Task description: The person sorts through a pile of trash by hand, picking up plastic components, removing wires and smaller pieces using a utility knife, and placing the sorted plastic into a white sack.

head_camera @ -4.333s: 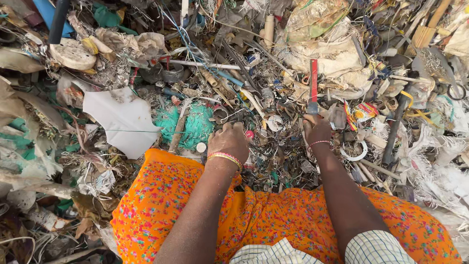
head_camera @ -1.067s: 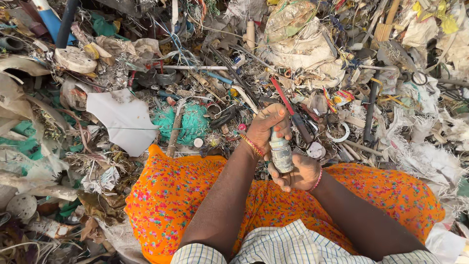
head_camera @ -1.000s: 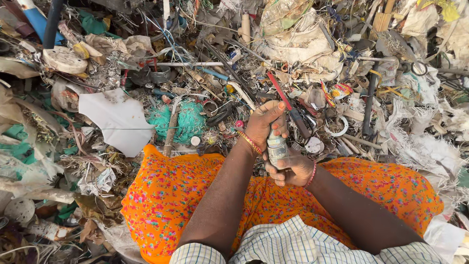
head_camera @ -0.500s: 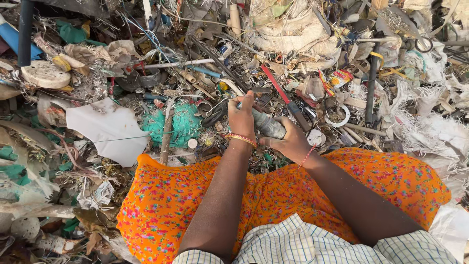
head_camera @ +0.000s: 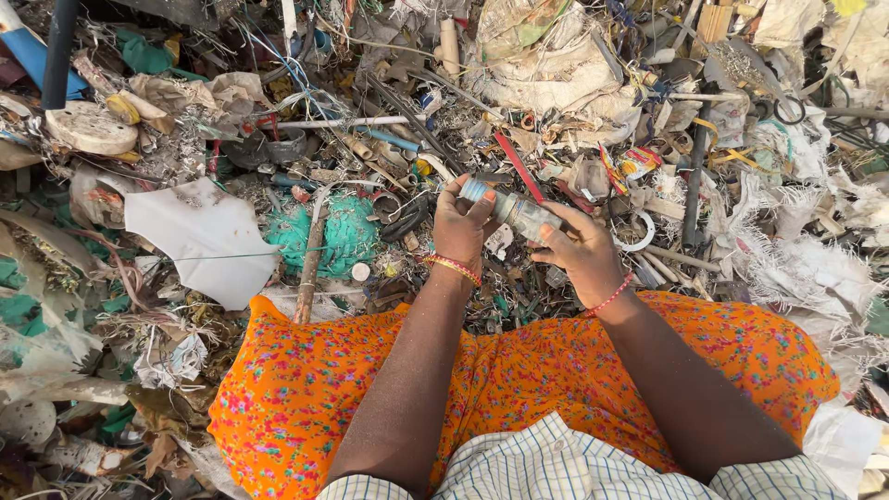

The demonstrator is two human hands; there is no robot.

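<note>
So, head view only:
left hand (head_camera: 460, 227): closed round the far-left end of a small bottle (head_camera: 515, 211), fingers curled over the pale blue cap end, thumb side toward the bottle. Striped bangle (head_camera: 453, 268) on the wrist.
right hand (head_camera: 582, 250): gripping the near-right end of the same bottle, fingertips (head_camera: 546, 233) pressed on its side. Thin red bangle (head_camera: 613, 295) on the wrist.
bottle: small, clear-grey, dirty, lying roughly level and tilted a bit, cap end to the far left. Held between both hands, lifted off the scrap heap, centre of view, just beyond the lap.
lap: orange flowered cloth (head_camera: 519, 380) spread near, both forearms crossing it; checked sleeve or shirt hem (head_camera: 556, 463) at the near edge.
heap: mixed scrap all round on the ground. White plastic sheet (head_camera: 204, 236) to the left, teal netting bundle (head_camera: 338, 231) just right of it, a stick (head_camera: 310, 259) lying between them.
far centre: dirty woven sack (head_camera: 546, 65), red strip (head_camera: 517, 165) just beyond the bottle.
right: dark rod (head_camera: 694, 176) standing across the litter, white ring (head_camera: 639, 231) near its lower end, frayed white fibre (head_camera: 815, 250) further right.
far left: blue pipe piece (head_camera: 28, 51) beside a dark tube (head_camera: 57, 46), round pale disc (head_camera: 88, 128) near them.
bottle contents: cannot tell.
</note>
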